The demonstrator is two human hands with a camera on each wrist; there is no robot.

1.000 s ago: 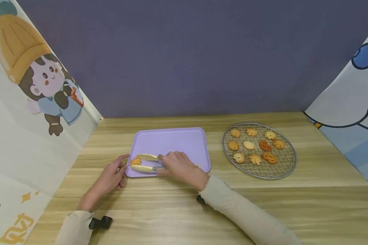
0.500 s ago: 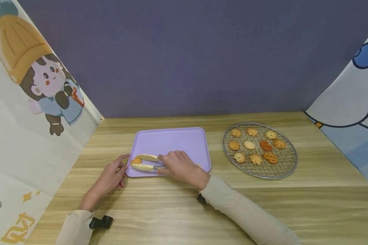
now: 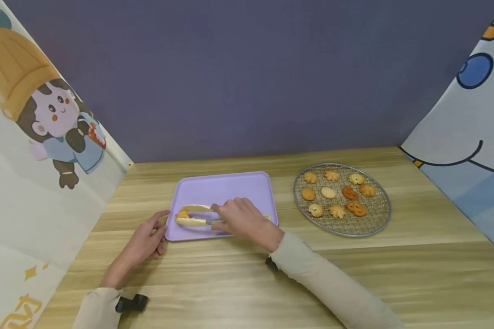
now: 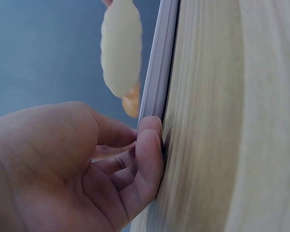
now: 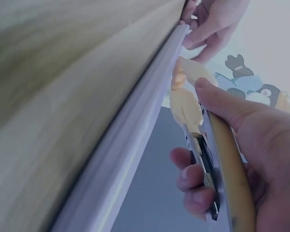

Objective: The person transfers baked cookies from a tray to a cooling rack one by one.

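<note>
My left hand pinches the near left corner of a lilac tray; in the left wrist view its thumb and fingers meet at the rim. My right hand grips metal tongs with cream scalloped tips. Between those tips is an orange-brown cookie, low over the tray's near left corner. The right wrist view shows the tongs along the palm, the cookie at their far end. Whether the cookie touches the tray is unclear.
Right of the tray lies a round wire rack bearing several cookies and pretzel-shaped biscuits. A small yellow piece sits at the tray's right side, partly behind the right hand. A dark wall stands behind the wooden table.
The head view has shifted slightly. The tongs' tips have drawn a little closer around the cookie, which looks slightly tilted. The left hand stays at the tray corner.
</note>
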